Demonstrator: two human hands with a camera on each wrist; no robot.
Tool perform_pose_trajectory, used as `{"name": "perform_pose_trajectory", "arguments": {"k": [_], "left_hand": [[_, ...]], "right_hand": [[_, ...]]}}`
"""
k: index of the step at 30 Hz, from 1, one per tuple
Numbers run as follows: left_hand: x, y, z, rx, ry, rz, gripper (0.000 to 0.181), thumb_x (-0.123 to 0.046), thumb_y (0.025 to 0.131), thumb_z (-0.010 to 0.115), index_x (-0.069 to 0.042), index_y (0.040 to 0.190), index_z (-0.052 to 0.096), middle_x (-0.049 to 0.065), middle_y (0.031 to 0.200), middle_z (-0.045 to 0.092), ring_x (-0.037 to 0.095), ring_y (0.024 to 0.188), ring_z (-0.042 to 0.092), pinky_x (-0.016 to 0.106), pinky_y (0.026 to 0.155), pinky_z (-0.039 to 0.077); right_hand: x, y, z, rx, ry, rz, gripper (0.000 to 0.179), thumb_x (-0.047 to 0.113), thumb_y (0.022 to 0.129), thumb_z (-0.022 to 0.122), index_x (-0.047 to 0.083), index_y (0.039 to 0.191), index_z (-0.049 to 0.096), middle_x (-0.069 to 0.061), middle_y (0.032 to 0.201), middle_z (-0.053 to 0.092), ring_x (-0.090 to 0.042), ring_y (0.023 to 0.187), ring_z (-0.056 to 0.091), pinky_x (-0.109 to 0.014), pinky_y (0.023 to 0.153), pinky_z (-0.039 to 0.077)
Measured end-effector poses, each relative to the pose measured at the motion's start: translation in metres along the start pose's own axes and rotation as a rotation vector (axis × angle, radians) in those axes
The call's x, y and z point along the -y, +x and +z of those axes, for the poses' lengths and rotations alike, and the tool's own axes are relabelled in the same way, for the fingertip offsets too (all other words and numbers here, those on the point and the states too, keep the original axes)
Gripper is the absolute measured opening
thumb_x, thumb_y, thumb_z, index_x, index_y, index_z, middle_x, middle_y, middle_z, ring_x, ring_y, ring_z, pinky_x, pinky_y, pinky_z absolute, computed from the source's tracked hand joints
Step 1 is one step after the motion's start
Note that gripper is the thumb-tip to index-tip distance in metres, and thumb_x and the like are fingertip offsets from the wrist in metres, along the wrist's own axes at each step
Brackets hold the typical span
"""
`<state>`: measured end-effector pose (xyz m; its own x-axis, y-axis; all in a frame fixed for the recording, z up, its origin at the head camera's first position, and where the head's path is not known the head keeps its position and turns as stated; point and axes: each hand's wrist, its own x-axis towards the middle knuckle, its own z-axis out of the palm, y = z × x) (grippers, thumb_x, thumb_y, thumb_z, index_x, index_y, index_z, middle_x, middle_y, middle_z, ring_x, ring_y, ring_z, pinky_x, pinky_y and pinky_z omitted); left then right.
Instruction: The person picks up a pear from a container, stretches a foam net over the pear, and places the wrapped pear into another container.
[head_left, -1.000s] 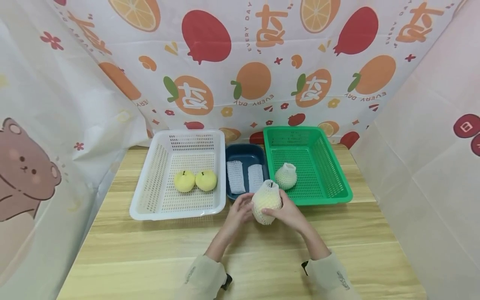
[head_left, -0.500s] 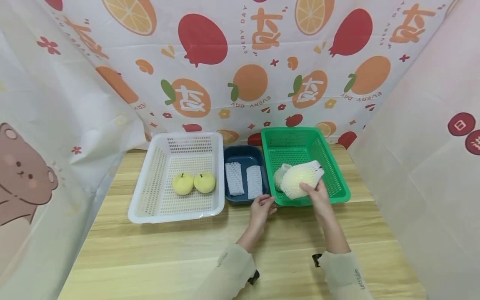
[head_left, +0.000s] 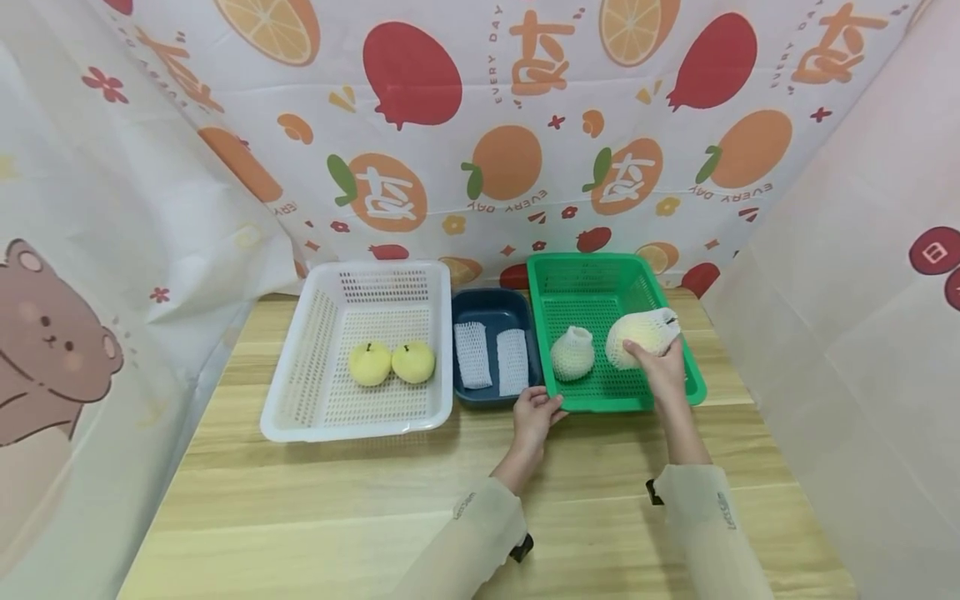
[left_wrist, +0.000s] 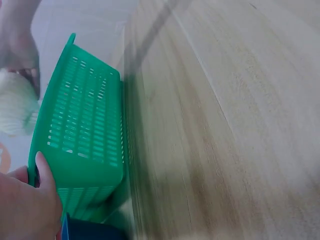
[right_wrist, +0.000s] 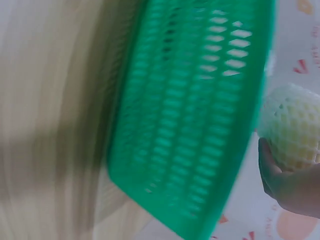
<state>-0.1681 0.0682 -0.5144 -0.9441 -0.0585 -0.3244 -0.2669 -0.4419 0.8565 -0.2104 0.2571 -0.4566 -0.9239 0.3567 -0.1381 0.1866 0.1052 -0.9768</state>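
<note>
My right hand (head_left: 665,375) holds a pale yellow pear (head_left: 637,340) in a white foam net over the right side of the green basket (head_left: 622,406). The pear lies tilted, its stem end toward the right. In the right wrist view, my thumb and fingers curl round the netted pear (right_wrist: 295,132) above the basket rim. My left hand (head_left: 534,421) pinches the basket's front-left corner; the left wrist view has the thumb outside the green wall (left_wrist: 85,115). Another netted pear (head_left: 572,358) sits upright inside the basket, at the left.
A white basket (head_left: 281,421) at the left contains two bare yellow pears (head_left: 370,364). Between the baskets, a dark blue tray (head_left: 491,302) holds two flat foam nets (head_left: 472,357). Patterned cloth (head_left: 495,92) hangs behind the wooden table (head_left: 337,508).
My right hand has carried the netted pear from in front of the blue tray to the right, over the green basket. My left hand has left the pear and moved right to the basket's rim.
</note>
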Motion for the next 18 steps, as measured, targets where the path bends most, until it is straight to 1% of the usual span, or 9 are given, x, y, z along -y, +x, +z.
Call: {"name": "perform_pose_trajectory", "arguments": {"k": [4, 9, 11, 15, 18], "left_hand": [[-0.001, 0.000, 0.000, 0.007, 0.002, 0.021, 0.025, 0.010, 0.084, 0.059, 0.011, 0.105, 0.046, 0.009, 0.084, 0.048, 0.012, 0.067, 0.054, 0.029, 0.069, 0.055], [-0.003, -0.002, 0.000, 0.004, -0.006, 0.024, 0.026, 0.011, 0.083, 0.060, 0.011, 0.105, 0.046, 0.008, 0.083, 0.048, 0.012, 0.067, 0.053, 0.031, 0.069, 0.055], [-0.003, -0.002, 0.000, 0.003, -0.007, 0.020, 0.026, 0.011, 0.083, 0.060, 0.012, 0.106, 0.046, 0.009, 0.083, 0.048, 0.012, 0.067, 0.054, 0.032, 0.070, 0.055], [-0.003, -0.001, -0.001, 0.009, -0.008, 0.021, 0.027, 0.011, 0.083, 0.059, 0.013, 0.106, 0.046, 0.010, 0.085, 0.048, 0.012, 0.068, 0.053, 0.033, 0.070, 0.055], [-0.004, -0.002, -0.001, 0.010, -0.007, 0.017, 0.027, 0.011, 0.083, 0.060, 0.012, 0.106, 0.046, 0.010, 0.085, 0.048, 0.012, 0.068, 0.054, 0.031, 0.069, 0.055]], "right_hand": [[-0.013, 0.020, 0.000, 0.007, -0.184, 0.030, 0.098, 0.035, 0.078, 0.072, 0.008, 0.145, 0.006, -0.016, 0.141, 0.026, -0.028, 0.128, 0.026, -0.041, 0.106, 0.023], [-0.027, 0.038, 0.004, 0.041, -0.359, 0.031, 0.096, 0.034, 0.077, 0.072, 0.002, 0.143, 0.010, -0.022, 0.135, 0.031, -0.034, 0.123, 0.031, -0.047, 0.101, 0.029], [-0.031, 0.041, 0.007, 0.040, -0.414, 0.033, 0.096, 0.037, 0.076, 0.072, 0.001, 0.142, 0.013, -0.023, 0.133, 0.033, -0.036, 0.120, 0.034, -0.049, 0.098, 0.032], [-0.036, 0.046, 0.012, 0.011, -0.510, 0.042, 0.095, 0.042, 0.074, 0.072, 0.001, 0.140, 0.019, -0.024, 0.131, 0.036, -0.040, 0.118, 0.034, -0.051, 0.095, 0.034], [-0.038, 0.050, 0.014, 0.016, -0.546, 0.055, 0.094, 0.042, 0.074, 0.071, 0.001, 0.140, 0.018, -0.025, 0.131, 0.035, -0.042, 0.117, 0.034, -0.052, 0.094, 0.034]]}}
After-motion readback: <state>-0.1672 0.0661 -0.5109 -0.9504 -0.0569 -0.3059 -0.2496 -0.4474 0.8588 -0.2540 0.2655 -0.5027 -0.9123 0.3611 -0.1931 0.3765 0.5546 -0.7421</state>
